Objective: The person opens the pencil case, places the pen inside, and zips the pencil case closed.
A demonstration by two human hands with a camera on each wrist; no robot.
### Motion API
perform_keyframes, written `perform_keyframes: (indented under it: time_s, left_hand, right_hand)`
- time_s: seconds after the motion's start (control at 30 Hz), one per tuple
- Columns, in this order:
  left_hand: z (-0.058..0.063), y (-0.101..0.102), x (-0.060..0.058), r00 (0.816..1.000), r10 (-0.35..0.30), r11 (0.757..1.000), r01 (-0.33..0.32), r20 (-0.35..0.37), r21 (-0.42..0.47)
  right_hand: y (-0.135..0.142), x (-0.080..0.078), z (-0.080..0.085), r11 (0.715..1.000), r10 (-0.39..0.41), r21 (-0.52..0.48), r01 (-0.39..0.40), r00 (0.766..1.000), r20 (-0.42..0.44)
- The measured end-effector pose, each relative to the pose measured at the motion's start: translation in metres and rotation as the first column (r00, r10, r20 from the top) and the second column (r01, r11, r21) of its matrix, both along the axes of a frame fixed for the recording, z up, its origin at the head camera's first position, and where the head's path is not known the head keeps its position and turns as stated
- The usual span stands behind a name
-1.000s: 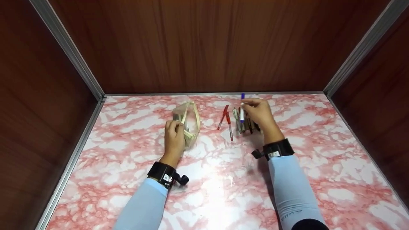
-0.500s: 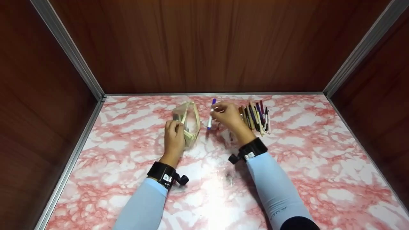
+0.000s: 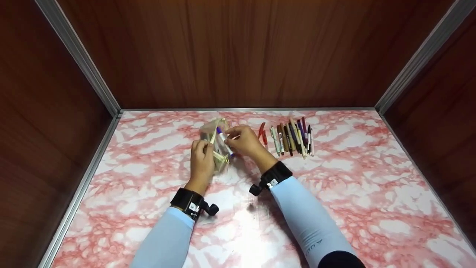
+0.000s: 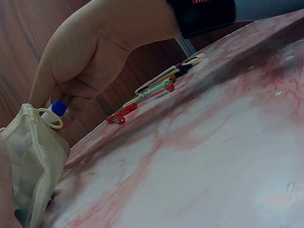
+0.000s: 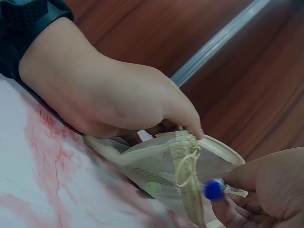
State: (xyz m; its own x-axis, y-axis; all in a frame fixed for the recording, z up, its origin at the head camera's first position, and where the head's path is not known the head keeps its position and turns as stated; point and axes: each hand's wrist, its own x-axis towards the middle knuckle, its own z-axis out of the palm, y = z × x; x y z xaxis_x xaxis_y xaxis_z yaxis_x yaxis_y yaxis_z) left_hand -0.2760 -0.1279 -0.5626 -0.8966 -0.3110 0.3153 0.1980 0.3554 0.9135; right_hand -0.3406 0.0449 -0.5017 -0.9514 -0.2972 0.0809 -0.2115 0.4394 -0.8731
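A cream mesh zip pouch [image 3: 220,163] lies on the left of the tabletop, its zipped mouth spread apart. My left hand [image 3: 202,158] grips the pouch by its near left edge. Between thumb and fingers of my right hand [image 3: 245,141] is a white marker [image 3: 225,144] with blue-purple ends, held right over the pouch's mouth. In the right wrist view, the marker's blue end [image 5: 214,190] overlaps the zipper edge, beside a cord loop [image 5: 186,170]. Through the mesh a pale green shape [image 5: 152,188] shows faintly inside the pouch.
Two red pens [image 3: 264,137] lie just right of my right hand. Farther right is a row of several pens and markers [image 3: 293,137] side by side. Dark wood panels [image 3: 245,56] with metal edging enclose the red-and-white marbled tabletop [image 3: 372,193] at the back and sides.
My right hand has carried the marker leftward from the row of pens, past the red pens, to the pouch's mouth. My left hand has stayed on the pouch.
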Motion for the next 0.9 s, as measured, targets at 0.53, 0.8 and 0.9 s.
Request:
perform_keyframes:
  time_s: [0.53,0.8,0.9]
  left_hand:
    - [0.000,0.000,0.000,1.000,0.003,1.000,-0.003,-0.005,-0.020]
    - [0.000,0.000,0.000,1.000,-0.004,1.000,0.004,-0.005,-0.014]
    - [-0.001,-0.001,0.000,1.000,-0.003,1.000,0.003,-0.014,-0.009]
  right_hand:
    - [-0.012,0.004,-0.002,0.994,0.103,-0.039,-0.102,0.995,0.014]
    - [0.028,0.002,0.007,0.999,0.048,-0.007,-0.048,0.998,0.049]
    - [0.052,-0.002,0.009,1.000,0.009,-0.003,-0.009,0.998,0.055]
